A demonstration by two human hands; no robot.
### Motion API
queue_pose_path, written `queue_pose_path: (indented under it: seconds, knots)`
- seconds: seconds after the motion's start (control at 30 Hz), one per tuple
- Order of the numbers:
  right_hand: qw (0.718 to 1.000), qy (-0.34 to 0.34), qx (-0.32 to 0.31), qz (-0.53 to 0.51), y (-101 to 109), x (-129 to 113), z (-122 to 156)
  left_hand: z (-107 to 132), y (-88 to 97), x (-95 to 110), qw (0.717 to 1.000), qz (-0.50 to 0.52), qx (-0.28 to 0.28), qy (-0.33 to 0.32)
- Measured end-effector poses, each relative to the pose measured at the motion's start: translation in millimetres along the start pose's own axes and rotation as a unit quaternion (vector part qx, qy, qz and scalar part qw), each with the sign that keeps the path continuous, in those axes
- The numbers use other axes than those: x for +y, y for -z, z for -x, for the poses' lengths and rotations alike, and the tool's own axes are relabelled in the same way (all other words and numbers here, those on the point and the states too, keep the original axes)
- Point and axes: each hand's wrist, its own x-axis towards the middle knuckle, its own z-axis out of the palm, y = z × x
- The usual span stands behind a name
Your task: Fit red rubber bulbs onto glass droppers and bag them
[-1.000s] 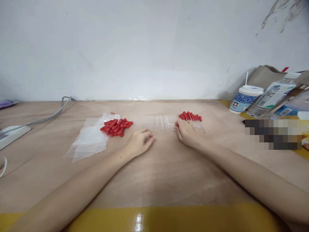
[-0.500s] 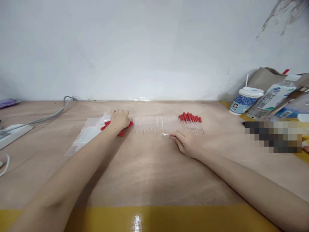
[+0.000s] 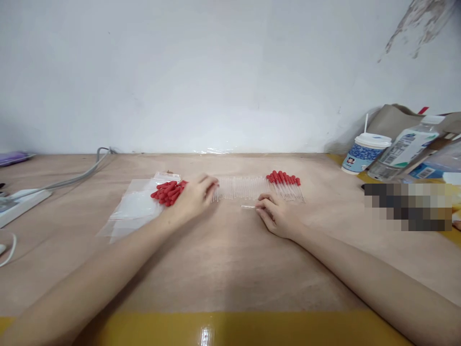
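My right hand (image 3: 275,215) is closed in a pinch on a clear glass dropper tube (image 3: 247,207), whose bare end points left just above the table. My left hand (image 3: 197,192) has its fingers drawn together over the left end of a row of clear glass dropper tubes (image 3: 239,187); what they hold, if anything, is hidden. Beside the left wrist lies a pile of red rubber bulbs (image 3: 167,193), partly resting on clear plastic bags (image 3: 135,204). Beyond my right hand, several droppers with red bulbs fitted (image 3: 284,178) lie side by side.
A paper cup with a straw (image 3: 365,154) and a plastic bottle (image 3: 408,149) stand at the back right, near a blurred-out patch (image 3: 406,206). On the left are a grey cable (image 3: 81,174) and a white power strip (image 3: 25,204). Yellow tape (image 3: 162,329) runs along the front edge.
My left hand has moved right, from the red bulbs toward the glass tubes, uncovering the pile. My right hand stays nearly in place, still pinching the tube.
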Motion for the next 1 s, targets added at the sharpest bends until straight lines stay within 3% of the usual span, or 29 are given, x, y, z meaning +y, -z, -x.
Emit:
queue_pose_path:
  seconds: [0.13,0.33,0.8,1.0]
  knots:
    - [1.0,-0.012,-0.01,-0.01,1,-1,0,30,-13.7,29,0.982,0.176,-0.061,-0.027]
    - [0.999,0.0,-0.038,-0.004,2,-5,-2,42,-22.6,34,0.975,0.19,-0.117,-0.014]
    - [0.999,0.019,-0.04,0.017,-3,-17,3,40,-31.7,39,0.975,0.21,-0.051,0.041]
    - [0.998,0.031,-0.045,-0.032,-4,-17,2,42,-30.8,41,0.963,0.252,-0.078,0.051]
